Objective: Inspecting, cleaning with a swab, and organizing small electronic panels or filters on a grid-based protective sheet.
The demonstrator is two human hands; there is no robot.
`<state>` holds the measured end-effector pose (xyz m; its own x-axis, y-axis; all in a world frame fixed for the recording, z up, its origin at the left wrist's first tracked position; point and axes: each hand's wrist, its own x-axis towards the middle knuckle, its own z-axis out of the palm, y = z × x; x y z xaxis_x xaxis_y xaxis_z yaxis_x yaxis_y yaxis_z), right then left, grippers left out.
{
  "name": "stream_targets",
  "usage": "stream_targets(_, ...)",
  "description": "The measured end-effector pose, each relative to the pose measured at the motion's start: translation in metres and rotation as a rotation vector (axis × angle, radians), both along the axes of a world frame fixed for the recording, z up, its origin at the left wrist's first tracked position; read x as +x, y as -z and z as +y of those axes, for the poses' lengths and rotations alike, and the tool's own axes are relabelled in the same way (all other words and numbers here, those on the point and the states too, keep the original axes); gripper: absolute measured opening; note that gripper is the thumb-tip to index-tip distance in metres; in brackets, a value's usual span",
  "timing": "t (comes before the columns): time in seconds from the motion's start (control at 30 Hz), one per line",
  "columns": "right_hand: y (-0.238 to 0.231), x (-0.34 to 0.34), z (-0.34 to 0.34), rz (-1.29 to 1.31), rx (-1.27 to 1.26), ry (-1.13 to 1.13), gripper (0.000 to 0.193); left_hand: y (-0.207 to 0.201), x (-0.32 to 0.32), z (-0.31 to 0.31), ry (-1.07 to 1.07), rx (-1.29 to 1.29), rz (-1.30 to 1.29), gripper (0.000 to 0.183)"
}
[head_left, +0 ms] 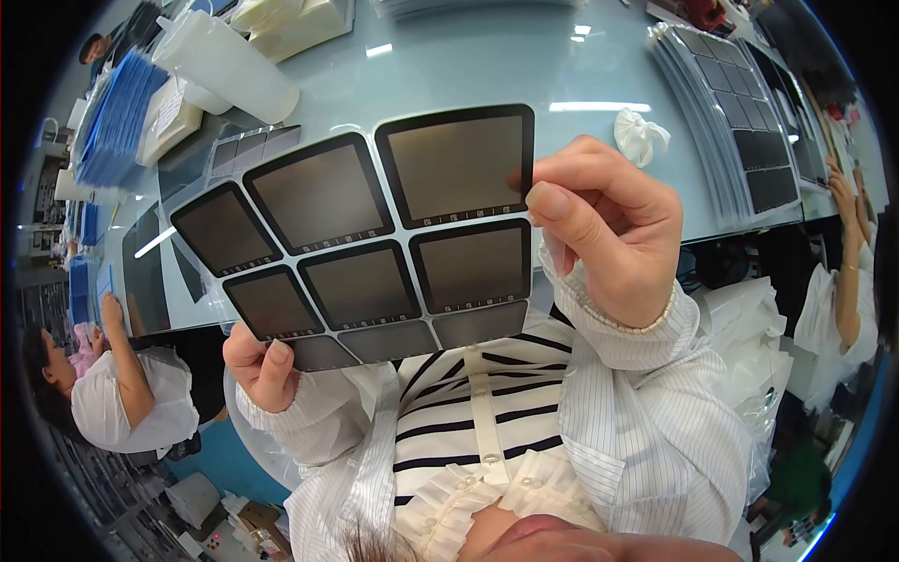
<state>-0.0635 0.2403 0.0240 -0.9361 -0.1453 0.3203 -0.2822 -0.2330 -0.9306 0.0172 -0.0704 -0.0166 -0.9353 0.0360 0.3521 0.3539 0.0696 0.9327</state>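
Both my hands hold up a thin panel sheet [361, 201] with dark rectangular windows in black frames and pale strips between them. My right hand [609, 220] pinches its right edge between thumb and fingers, near the upper right window. At the lower left corner, my left hand [260, 367] grips the sheet, its thumb in front and the other fingers partly behind. The sheet is tilted above the table's near edge, in front of my chest. Small square marks run along the bottom of each window.
A stack of similar panel sheets [726, 122] lies at the right, near a crumpled white cloth [641, 137]. At the left stand a white squeeze bottle [225, 70] and a stack of blue sheets [120, 117]. Co-workers sit left [112, 398] and right [838, 300].
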Motion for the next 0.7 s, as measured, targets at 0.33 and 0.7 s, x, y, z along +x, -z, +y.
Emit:
stream_targets(0.33,-0.005,-0.015,-0.014,0.01,-0.034,-0.067,0.011,-0.002,0.004,-0.005,-0.072,0.071,0.029,0.021)
stream_targets(0.7,-0.014,-0.02,-0.022,0.013,-0.051,-0.066,0.013,-0.007,0.001,-0.009,-0.065,0.118,-0.017,0.023)
